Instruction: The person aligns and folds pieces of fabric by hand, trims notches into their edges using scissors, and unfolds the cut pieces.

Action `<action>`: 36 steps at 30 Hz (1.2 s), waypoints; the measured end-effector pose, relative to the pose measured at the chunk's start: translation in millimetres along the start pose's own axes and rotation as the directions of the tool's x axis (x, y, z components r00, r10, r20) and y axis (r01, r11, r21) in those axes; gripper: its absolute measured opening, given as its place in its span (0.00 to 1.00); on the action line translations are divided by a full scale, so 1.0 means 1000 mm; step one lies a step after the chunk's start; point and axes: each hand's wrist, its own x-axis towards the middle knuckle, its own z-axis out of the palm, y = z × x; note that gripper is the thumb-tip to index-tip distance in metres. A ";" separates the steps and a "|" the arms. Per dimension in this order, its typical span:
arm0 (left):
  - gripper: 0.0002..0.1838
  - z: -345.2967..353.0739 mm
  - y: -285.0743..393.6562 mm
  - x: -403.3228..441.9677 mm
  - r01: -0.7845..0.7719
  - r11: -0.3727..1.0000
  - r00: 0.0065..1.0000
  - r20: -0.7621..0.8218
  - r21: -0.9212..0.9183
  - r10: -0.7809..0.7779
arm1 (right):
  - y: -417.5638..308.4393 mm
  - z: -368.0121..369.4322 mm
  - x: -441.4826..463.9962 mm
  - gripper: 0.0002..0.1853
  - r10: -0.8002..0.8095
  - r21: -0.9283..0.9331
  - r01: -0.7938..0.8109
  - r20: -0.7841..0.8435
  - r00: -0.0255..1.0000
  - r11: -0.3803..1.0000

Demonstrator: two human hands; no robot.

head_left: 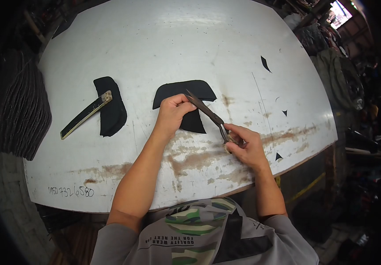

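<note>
My right hand is closed around the handles of dark metal scissors. Their blades point up and left, with the tips beside my left fingertips. My left hand pinches a small black fabric piece, which hangs down below the fingers. Just beyond that hand, a wider black fabric piece with a curved top edge lies flat on the white table. My left hand partly covers its lower edge.
A stack of black cut pieces lies to the left, with a worn wooden strip across it. Small black scraps are scattered at the right. Dark ribbed sheets stand past the table's left edge. Handwritten numbers mark the near left.
</note>
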 end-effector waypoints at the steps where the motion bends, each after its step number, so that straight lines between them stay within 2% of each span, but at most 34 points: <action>1: 0.05 0.000 -0.001 0.000 0.003 1.000 1.000 0.000 -0.006 -0.003 | 0.000 0.000 0.000 0.26 0.011 0.014 -0.011 0.001 1.000 1.000; 5: 0.04 0.002 0.004 0.000 0.018 1.000 1.000 -0.020 -0.020 -0.018 | 0.005 -0.002 -0.001 0.23 0.007 0.037 -0.008 0.015 1.000 0.999; 8: 0.04 0.002 0.004 0.000 0.024 0.999 0.999 -0.036 -0.037 -0.025 | 0.011 -0.003 -0.003 0.21 0.047 0.073 -0.043 -0.056 0.997 0.996; 11: 0.04 0.002 0.004 -0.001 0.021 0.997 0.999 -0.038 -0.069 -0.023 | 0.024 -0.013 0.007 0.14 0.132 0.112 -0.106 -0.256 0.958 0.988; 13: 0.04 0.003 0.005 -0.001 0.020 0.996 0.999 -0.043 -0.086 -0.023 | 0.033 -0.027 0.016 0.10 0.122 -0.203 -0.204 -0.354 0.927 0.958; 15: 0.04 0.003 0.004 0.000 0.008 0.994 0.999 -0.052 -0.112 -0.014 | 0.052 -0.042 0.022 0.08 0.127 -0.394 -0.287 -0.384 0.914 0.873; 17: 0.05 0.002 0.003 0.001 0.004 0.991 0.998 -0.059 -0.135 -0.012 | 0.061 -0.053 0.025 0.08 0.110 -0.413 -0.340 -0.488 0.866 0.845; 18: 0.05 0.002 0.002 0.001 0.008 0.989 0.998 -0.056 -0.145 -0.016 | 0.063 -0.059 0.028 0.07 0.159 -0.445 -0.429 -0.525 0.836 0.786; 21: 0.05 0.003 0.000 0.002 0.007 0.991 0.998 -0.060 -0.137 -0.015 | 0.070 -0.069 0.034 0.06 0.081 -0.541 -0.469 -0.591 0.803 0.698; 22: 0.05 0.003 0.000 0.003 0.003 0.992 0.998 -0.067 -0.127 -0.011 | 0.068 -0.070 0.035 0.06 0.168 -0.521 -0.543 -0.601 0.781 0.659; 25: 0.06 0.002 -0.001 0.003 -0.018 0.995 0.998 -0.069 -0.100 0.011 | 0.063 -0.066 0.041 0.09 0.135 -0.585 -0.480 -0.533 0.835 0.654; 28: 0.06 0.002 0.001 0.003 -0.005 0.992 0.998 -0.066 -0.123 -0.003 | 0.057 -0.060 0.055 0.12 0.061 -0.568 -0.373 -0.492 0.869 0.733; 31: 0.06 0.000 0.005 0.002 0.047 0.951 0.994 -0.079 -0.305 -0.075 | 0.025 -0.028 0.077 0.13 0.099 -0.265 -0.212 -0.383 0.919 0.941; 33: 0.07 -0.008 0.005 0.001 0.032 0.870 0.998 -0.038 -0.492 -0.059 | 0.000 0.003 0.087 0.13 0.118 -0.079 -0.131 -0.152 0.981 0.988; 35: 0.08 -0.012 0.006 0.002 0.011 0.795 0.998 -0.042 -0.606 -0.045 | -0.014 0.032 0.090 0.14 -0.018 0.083 0.018 0.005 1.000 0.996; 36: 0.08 -0.014 0.006 0.002 -0.005 0.774 0.997 -0.066 -0.634 -0.048 | -0.021 0.041 0.090 0.15 -0.048 0.128 0.047 0.000 0.999 0.991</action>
